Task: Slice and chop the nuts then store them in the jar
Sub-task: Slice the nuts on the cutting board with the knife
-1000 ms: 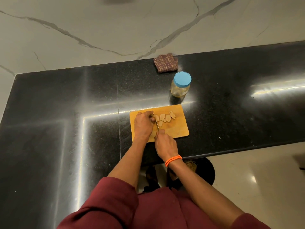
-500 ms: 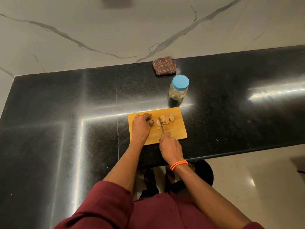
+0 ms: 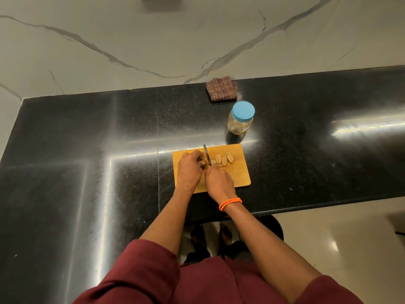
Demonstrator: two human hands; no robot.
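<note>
Nuts (image 3: 224, 160), probably cashews, on board (image 3: 240, 172)

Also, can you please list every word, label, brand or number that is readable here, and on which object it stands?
None: no readable text shows on the clear jar with the blue lid, the brown checked folded cloth, the yellow wooden cutting board or the black stone counter.

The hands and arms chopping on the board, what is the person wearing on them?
Both forearms are bare. The right hand has a thin orange band, looped twice, round its wrist. The left hand wears nothing that shows. Dark red sleeves are pushed up near the elbows on both arms.
</note>
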